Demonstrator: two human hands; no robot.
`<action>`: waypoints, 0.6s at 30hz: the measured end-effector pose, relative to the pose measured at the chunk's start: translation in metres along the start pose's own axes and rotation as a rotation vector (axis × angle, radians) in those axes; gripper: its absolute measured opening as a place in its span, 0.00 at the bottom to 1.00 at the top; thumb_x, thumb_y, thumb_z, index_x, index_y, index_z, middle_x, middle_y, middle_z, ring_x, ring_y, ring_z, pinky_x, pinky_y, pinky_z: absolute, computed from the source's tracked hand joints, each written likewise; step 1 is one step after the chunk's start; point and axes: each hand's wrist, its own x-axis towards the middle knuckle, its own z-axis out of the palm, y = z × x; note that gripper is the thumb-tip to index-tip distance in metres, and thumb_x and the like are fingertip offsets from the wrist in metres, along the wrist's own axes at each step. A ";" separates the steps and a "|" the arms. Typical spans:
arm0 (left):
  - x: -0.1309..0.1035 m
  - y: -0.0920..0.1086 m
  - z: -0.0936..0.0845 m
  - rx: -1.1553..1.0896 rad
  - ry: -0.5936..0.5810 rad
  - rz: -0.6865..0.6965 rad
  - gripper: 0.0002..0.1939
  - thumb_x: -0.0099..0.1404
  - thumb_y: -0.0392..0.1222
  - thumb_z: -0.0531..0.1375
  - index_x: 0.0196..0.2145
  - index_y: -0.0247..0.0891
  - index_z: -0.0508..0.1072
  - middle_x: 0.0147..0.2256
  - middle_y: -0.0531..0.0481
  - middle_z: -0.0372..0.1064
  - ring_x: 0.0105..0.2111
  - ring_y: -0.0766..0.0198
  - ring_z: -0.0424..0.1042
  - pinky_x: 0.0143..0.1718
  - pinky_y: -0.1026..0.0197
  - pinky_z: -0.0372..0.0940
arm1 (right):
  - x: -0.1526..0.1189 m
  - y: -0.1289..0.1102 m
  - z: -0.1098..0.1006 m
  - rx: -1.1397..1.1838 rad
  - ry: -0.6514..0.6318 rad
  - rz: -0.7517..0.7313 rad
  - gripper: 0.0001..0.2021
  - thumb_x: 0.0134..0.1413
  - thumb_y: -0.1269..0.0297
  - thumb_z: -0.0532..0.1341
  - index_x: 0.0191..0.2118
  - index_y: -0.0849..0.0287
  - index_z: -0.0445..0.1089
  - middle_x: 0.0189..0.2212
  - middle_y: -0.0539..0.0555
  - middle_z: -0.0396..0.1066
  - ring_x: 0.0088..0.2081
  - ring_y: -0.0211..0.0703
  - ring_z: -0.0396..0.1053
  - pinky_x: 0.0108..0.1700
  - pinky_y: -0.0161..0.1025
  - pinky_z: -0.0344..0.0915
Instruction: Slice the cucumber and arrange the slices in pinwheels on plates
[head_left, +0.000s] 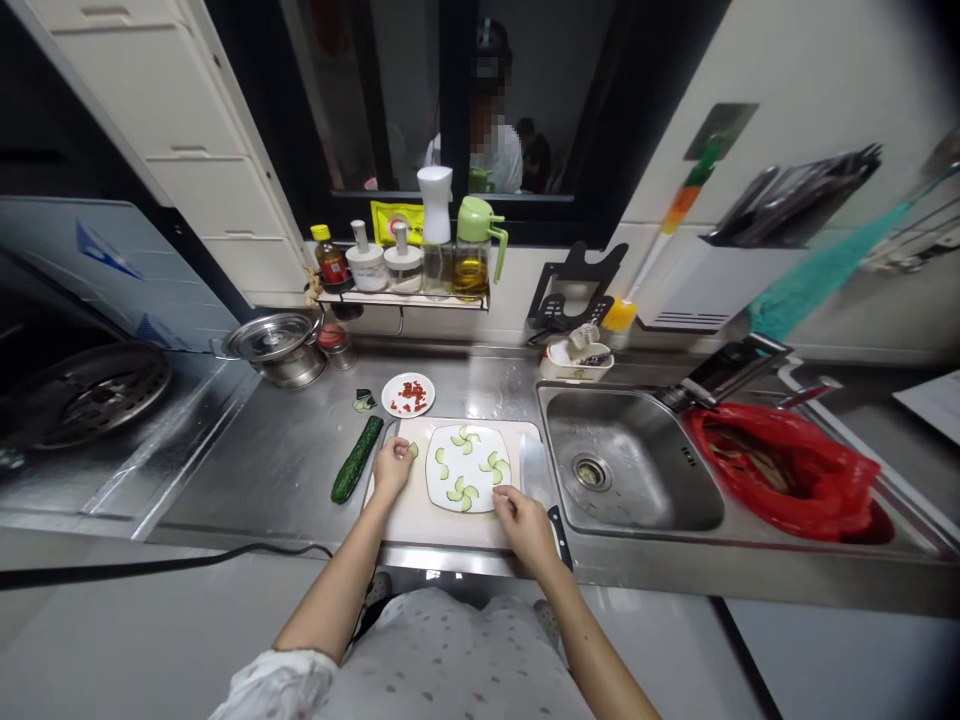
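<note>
A white squarish plate (471,468) lies on the pale cutting board (420,525), with thin cucumber slices (463,492) set on it in pinwheel shapes and a shorter group at its left. My left hand (392,468), left of the plate, pinches a cucumber slice (413,450) between its fingertips. At the plate's lower right edge, my right hand (523,522) has its fingertips closed together; whatever they hold is too small to make out. A whole cucumber (358,460) rests on the steel counter by my left hand. The kitchen knife (534,465) lies along the board's right side, partly behind my right hand.
Behind the board stand a small white dish (409,396) of red bits and some cucumber scraps (364,400). A lidded steel pot (277,345) is at the back left. To the right are the sink (630,460) and a red bag (787,470). A seasoning rack (405,298) hangs above.
</note>
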 end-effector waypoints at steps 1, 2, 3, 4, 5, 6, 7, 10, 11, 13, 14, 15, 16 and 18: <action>-0.001 -0.001 0.000 -0.091 -0.009 -0.005 0.10 0.57 0.40 0.59 0.38 0.38 0.70 0.29 0.53 0.69 0.31 0.67 0.69 0.37 0.63 0.63 | 0.002 -0.003 -0.002 -0.009 -0.005 -0.002 0.21 0.61 0.55 0.49 0.45 0.57 0.75 0.29 0.55 0.76 0.32 0.46 0.72 0.33 0.36 0.61; -0.002 -0.002 0.000 -0.173 -0.022 -0.005 0.11 0.56 0.40 0.60 0.38 0.37 0.70 0.29 0.54 0.68 0.29 0.68 0.69 0.35 0.64 0.63 | 0.004 -0.007 -0.004 -0.020 -0.010 -0.004 0.21 0.61 0.55 0.49 0.45 0.58 0.75 0.28 0.54 0.76 0.32 0.46 0.72 0.33 0.36 0.60; -0.003 0.000 -0.002 -0.242 -0.039 0.001 0.11 0.55 0.41 0.60 0.38 0.36 0.69 0.29 0.54 0.67 0.29 0.68 0.68 0.34 0.65 0.63 | 0.007 -0.011 -0.006 -0.030 -0.013 -0.009 0.21 0.61 0.55 0.49 0.46 0.58 0.75 0.28 0.54 0.75 0.32 0.46 0.72 0.33 0.36 0.60; -0.005 0.002 -0.004 -0.296 -0.058 0.013 0.12 0.55 0.41 0.61 0.38 0.36 0.69 0.29 0.53 0.67 0.28 0.68 0.68 0.33 0.65 0.63 | 0.010 -0.015 -0.009 -0.040 -0.017 -0.016 0.20 0.61 0.55 0.49 0.46 0.58 0.75 0.28 0.54 0.75 0.32 0.45 0.72 0.34 0.36 0.60; -0.007 0.006 -0.007 -0.335 -0.080 0.031 0.13 0.55 0.42 0.61 0.38 0.36 0.69 0.29 0.53 0.67 0.28 0.69 0.68 0.33 0.65 0.64 | 0.013 -0.021 -0.012 -0.053 -0.019 -0.024 0.20 0.62 0.56 0.49 0.47 0.59 0.74 0.29 0.54 0.75 0.33 0.45 0.72 0.34 0.35 0.60; -0.009 0.010 -0.011 -0.359 -0.099 0.047 0.13 0.54 0.42 0.61 0.38 0.37 0.69 0.29 0.53 0.67 0.28 0.68 0.68 0.33 0.64 0.64 | 0.016 -0.026 -0.015 -0.067 -0.021 -0.028 0.20 0.62 0.56 0.50 0.47 0.58 0.74 0.29 0.54 0.75 0.33 0.45 0.72 0.35 0.35 0.60; -0.012 0.016 -0.015 -0.373 -0.129 0.070 0.13 0.54 0.43 0.62 0.38 0.37 0.69 0.29 0.52 0.67 0.29 0.68 0.68 0.34 0.64 0.65 | 0.020 -0.031 -0.018 -0.083 -0.028 -0.036 0.19 0.62 0.57 0.50 0.48 0.57 0.74 0.30 0.54 0.76 0.33 0.44 0.71 0.36 0.35 0.60; -0.023 0.034 -0.026 -0.402 -0.225 0.124 0.13 0.55 0.44 0.62 0.38 0.37 0.68 0.30 0.52 0.68 0.30 0.67 0.68 0.36 0.62 0.64 | 0.028 -0.046 -0.022 -0.134 -0.046 -0.053 0.17 0.62 0.60 0.52 0.50 0.57 0.73 0.33 0.54 0.75 0.35 0.43 0.71 0.39 0.35 0.61; -0.028 0.040 -0.029 -0.420 -0.258 0.148 0.14 0.55 0.44 0.63 0.38 0.37 0.68 0.29 0.52 0.67 0.30 0.67 0.68 0.36 0.62 0.64 | 0.031 -0.050 -0.021 -0.143 -0.054 -0.068 0.17 0.62 0.61 0.52 0.51 0.57 0.73 0.34 0.54 0.75 0.37 0.43 0.71 0.40 0.35 0.61; -0.037 0.051 -0.035 -0.456 -0.329 0.213 0.14 0.55 0.44 0.63 0.38 0.38 0.67 0.30 0.52 0.67 0.31 0.67 0.68 0.37 0.62 0.63 | 0.035 -0.057 -0.018 -0.136 -0.063 -0.131 0.17 0.62 0.61 0.53 0.52 0.57 0.71 0.38 0.55 0.74 0.40 0.43 0.70 0.43 0.36 0.61; -0.041 0.056 -0.038 -0.462 -0.366 0.246 0.14 0.55 0.44 0.63 0.38 0.38 0.67 0.30 0.52 0.68 0.32 0.66 0.68 0.38 0.62 0.63 | 0.037 -0.060 -0.015 -0.119 -0.066 -0.177 0.17 0.62 0.61 0.54 0.52 0.57 0.71 0.40 0.55 0.74 0.42 0.44 0.69 0.46 0.37 0.61; -0.045 0.060 -0.040 -0.460 -0.401 0.277 0.14 0.56 0.44 0.63 0.39 0.38 0.67 0.31 0.52 0.68 0.33 0.66 0.68 0.38 0.62 0.63 | 0.038 -0.063 -0.012 -0.092 -0.070 -0.226 0.16 0.62 0.61 0.54 0.53 0.56 0.71 0.42 0.55 0.73 0.44 0.45 0.68 0.48 0.38 0.60; -0.049 0.064 -0.042 -0.447 -0.431 0.302 0.14 0.56 0.44 0.63 0.39 0.38 0.68 0.31 0.52 0.68 0.33 0.66 0.68 0.38 0.62 0.62 | 0.040 -0.066 -0.010 -0.058 -0.074 -0.270 0.16 0.62 0.61 0.55 0.52 0.56 0.71 0.43 0.56 0.73 0.46 0.45 0.67 0.50 0.39 0.59; -0.055 0.070 -0.046 -0.406 -0.468 0.331 0.14 0.57 0.44 0.63 0.40 0.38 0.68 0.32 0.52 0.69 0.34 0.65 0.68 0.39 0.62 0.62 | 0.042 -0.070 -0.004 0.011 -0.089 -0.328 0.14 0.61 0.61 0.56 0.49 0.56 0.72 0.44 0.56 0.72 0.47 0.46 0.66 0.52 0.41 0.58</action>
